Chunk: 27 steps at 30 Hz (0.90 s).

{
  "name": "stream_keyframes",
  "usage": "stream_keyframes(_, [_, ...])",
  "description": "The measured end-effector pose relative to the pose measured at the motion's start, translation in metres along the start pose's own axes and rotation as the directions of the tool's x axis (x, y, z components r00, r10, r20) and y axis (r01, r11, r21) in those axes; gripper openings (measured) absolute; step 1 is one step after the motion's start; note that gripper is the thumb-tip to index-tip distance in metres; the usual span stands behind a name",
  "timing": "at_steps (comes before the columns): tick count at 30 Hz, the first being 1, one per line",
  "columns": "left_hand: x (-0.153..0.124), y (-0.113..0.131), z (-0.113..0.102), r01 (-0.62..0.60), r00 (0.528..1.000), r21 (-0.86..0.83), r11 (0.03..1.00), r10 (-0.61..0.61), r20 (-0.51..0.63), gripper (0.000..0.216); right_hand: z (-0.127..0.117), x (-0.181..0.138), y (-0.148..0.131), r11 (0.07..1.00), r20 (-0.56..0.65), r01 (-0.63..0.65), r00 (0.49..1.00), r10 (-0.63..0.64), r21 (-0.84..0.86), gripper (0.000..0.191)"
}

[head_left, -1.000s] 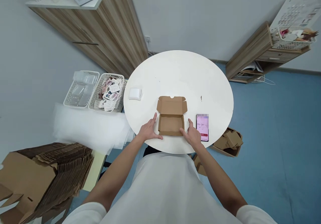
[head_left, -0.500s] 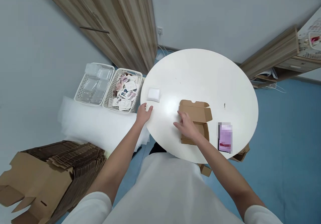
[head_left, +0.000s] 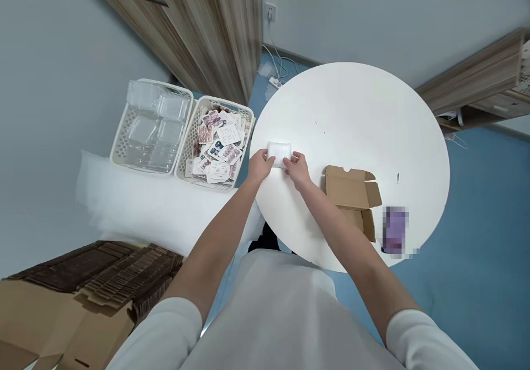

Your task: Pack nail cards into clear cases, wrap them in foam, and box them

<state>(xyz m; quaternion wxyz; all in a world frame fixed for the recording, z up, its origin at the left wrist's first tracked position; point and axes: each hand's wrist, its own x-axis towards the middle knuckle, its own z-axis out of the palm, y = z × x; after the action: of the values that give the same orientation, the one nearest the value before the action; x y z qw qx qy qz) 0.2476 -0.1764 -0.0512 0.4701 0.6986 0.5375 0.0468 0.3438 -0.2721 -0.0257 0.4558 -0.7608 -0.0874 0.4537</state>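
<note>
A small white foam-wrapped packet (head_left: 279,153) is at the left side of the round white table (head_left: 356,105). My left hand (head_left: 260,167) grips its left edge, thumb on the near corner. On the opposite edge my right hand (head_left: 298,169) is closed, with the thumb on top and fingers at the side. What is inside the wrapping is hidden. To the right of my right hand lies an open brown cardboard box (head_left: 350,190), its lid folded back; my right forearm covers part of it.
Left of the table stand a basket of clear plastic cases (head_left: 155,124) and a basket of printed cards (head_left: 221,138). White foam sheets (head_left: 157,210) lie in front, above stacked flat cardboard boxes (head_left: 62,304). A phone (head_left: 395,231), blurred out, rests on the table's right.
My right hand has left the cardboard box and moved left to the packet. My left hand has closed on the packet too. The view has shifted, moving the table rightward.
</note>
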Motion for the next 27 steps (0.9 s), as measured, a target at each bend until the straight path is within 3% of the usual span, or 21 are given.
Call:
stream_keyframes(5, [-0.011,-0.013,0.008,0.096,0.993,-0.337,0.937,-0.069,0.092,0.040,-0.008,0.003,0.011,1.000,-0.054,-0.005,0.999,0.006,0.005,0.042])
stream_keyframes(10, [-0.038,-0.009,0.005,0.285,0.955,-0.619,0.732,-0.159,0.252,0.056,-0.031,-0.020,0.010,0.998,-0.012,0.051,0.999,-0.052,-0.019,0.039])
stream_keyframes(14, [-0.069,0.011,0.000,0.348,0.917,-0.728,0.590,-0.051,0.396,0.052,-0.057,-0.050,0.005,0.993,0.054,0.116,0.992,-0.118,0.038,0.044])
stream_keyframes(17, [-0.096,0.031,0.005,0.333,0.902,-0.762,0.556,0.047,0.429,0.039,-0.086,-0.071,0.007,0.979,0.084,0.188,0.978,-0.194,0.074,0.044])
stream_keyframes(20, [-0.123,0.050,0.026,0.277,0.899,-0.747,0.604,0.111,0.423,0.035,-0.127,-0.091,0.015,0.965,0.125,0.252,0.958,-0.259,0.068,0.041])
stream_keyframes(23, [-0.148,0.066,0.061,0.168,0.909,-0.663,0.729,0.146,0.391,0.035,-0.175,-0.108,0.034,0.962,0.124,0.272,0.956,-0.267,-0.027,0.038])
stream_keyframes(27, [-0.177,0.077,0.110,-0.067,0.934,-0.380,0.923,0.192,0.302,0.027,-0.223,-0.124,0.067,0.934,0.015,0.255,0.966,-0.259,-0.249,0.033])
